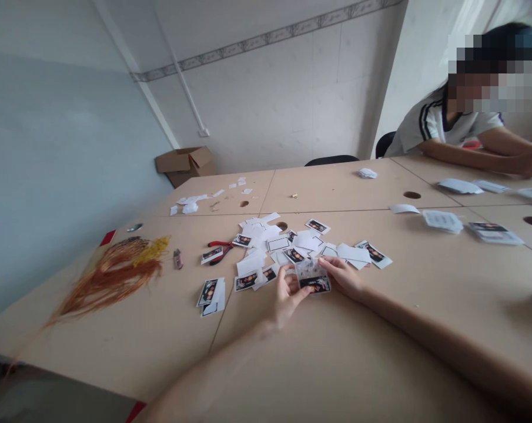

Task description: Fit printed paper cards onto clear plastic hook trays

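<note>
Between both hands, just above the table, is a small clear plastic packet (pixel 312 271) with a black printed card in its lower part. My left hand (pixel 288 294) grips its left and lower edge, thumb on the front. The fingers of my right hand (pixel 341 276) pinch its upper right corner. Beyond the hands lies a loose heap of white and black printed cards (pixel 259 235), some face down. A smaller stack of cards (pixel 209 296) rests to the left. Pliers with red and black handles (pixel 221 251) lie partly under cards.
Orange cords (pixel 116 276) and a yellow bundle (pixel 153 249) lie at the left, near a small pinkish object (pixel 177 259). Packet stacks (pixel 442 221) are at the right. A person (pixel 459 123) sits at the far right. A cardboard box (pixel 185 164) stands behind the table (pixel 358 352).
</note>
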Action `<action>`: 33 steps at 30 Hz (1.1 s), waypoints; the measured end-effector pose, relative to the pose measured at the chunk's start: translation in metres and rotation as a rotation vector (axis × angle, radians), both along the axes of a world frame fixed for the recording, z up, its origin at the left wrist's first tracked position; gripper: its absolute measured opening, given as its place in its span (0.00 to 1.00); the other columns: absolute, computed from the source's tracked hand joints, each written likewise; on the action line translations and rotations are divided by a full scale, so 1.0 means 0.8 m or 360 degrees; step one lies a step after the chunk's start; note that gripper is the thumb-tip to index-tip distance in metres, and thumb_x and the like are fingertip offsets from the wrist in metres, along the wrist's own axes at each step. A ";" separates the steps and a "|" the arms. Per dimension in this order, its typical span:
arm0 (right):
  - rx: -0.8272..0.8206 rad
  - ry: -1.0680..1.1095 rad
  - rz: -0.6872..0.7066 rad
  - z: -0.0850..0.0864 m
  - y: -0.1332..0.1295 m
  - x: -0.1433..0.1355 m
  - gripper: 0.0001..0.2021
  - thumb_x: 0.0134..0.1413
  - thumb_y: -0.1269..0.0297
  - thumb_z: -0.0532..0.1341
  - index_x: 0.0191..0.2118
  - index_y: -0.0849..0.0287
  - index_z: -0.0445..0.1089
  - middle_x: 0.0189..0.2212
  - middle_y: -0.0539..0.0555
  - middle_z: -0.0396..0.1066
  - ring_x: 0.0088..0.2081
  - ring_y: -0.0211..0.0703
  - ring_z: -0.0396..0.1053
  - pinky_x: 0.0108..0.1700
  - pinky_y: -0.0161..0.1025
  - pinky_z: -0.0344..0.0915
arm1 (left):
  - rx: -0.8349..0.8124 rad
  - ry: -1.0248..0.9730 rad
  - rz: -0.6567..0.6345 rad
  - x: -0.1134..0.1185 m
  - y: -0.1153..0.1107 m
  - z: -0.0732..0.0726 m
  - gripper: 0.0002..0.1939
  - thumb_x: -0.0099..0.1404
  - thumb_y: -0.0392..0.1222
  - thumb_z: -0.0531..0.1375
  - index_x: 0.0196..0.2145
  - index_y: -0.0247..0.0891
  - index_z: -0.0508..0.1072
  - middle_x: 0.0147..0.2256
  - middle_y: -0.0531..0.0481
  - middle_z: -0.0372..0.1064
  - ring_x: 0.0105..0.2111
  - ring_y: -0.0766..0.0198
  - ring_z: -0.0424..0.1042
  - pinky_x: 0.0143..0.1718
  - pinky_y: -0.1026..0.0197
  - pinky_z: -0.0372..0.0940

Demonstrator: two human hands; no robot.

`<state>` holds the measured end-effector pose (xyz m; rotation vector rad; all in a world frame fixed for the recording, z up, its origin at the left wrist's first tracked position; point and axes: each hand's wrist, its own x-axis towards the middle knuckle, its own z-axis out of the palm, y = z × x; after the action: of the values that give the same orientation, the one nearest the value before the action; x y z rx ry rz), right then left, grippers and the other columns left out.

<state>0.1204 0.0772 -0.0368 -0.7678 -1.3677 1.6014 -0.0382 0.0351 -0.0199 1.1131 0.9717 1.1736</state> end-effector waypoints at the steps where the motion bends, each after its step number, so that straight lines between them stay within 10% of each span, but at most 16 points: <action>1: 0.0017 0.0001 -0.0012 0.002 -0.001 -0.001 0.16 0.52 0.50 0.51 0.31 0.59 0.62 0.26 0.50 0.62 0.28 0.38 0.62 0.33 0.37 0.60 | -0.0006 -0.0013 0.0019 0.000 0.000 -0.001 0.28 0.47 0.35 0.63 0.44 0.40 0.53 0.36 0.50 0.68 0.34 0.63 0.71 0.37 0.60 0.65; 8: 0.0549 -0.0441 0.0104 0.012 -0.007 -0.003 0.12 0.50 0.56 0.56 0.37 0.58 0.62 0.30 0.51 0.64 0.32 0.39 0.61 0.34 0.37 0.60 | 0.0000 -0.0094 0.0166 -0.003 0.002 -0.001 0.32 0.50 0.34 0.61 0.49 0.41 0.50 0.37 0.50 0.68 0.38 0.63 0.70 0.43 0.59 0.63; 13: 0.0463 -0.0558 0.0230 0.007 -0.007 0.001 0.13 0.52 0.55 0.53 0.35 0.60 0.62 0.22 0.48 0.60 0.21 0.33 0.56 0.22 0.32 0.54 | -0.0006 -0.0069 0.0026 -0.003 -0.002 0.013 0.35 0.46 0.35 0.64 0.49 0.43 0.52 0.40 0.48 0.68 0.38 0.61 0.70 0.40 0.59 0.65; 33: 0.0380 -0.0422 0.0180 0.013 -0.006 -0.001 0.14 0.48 0.53 0.57 0.32 0.61 0.64 0.25 0.50 0.65 0.25 0.35 0.60 0.28 0.34 0.58 | 0.0057 0.0093 0.0156 -0.005 0.005 -0.002 0.18 0.51 0.42 0.61 0.36 0.40 0.55 0.29 0.55 0.69 0.26 0.69 0.69 0.26 0.67 0.66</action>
<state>0.1196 0.0722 -0.0265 -0.7886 -1.7850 1.4226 -0.0423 0.0393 -0.0213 1.1446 1.0638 1.2472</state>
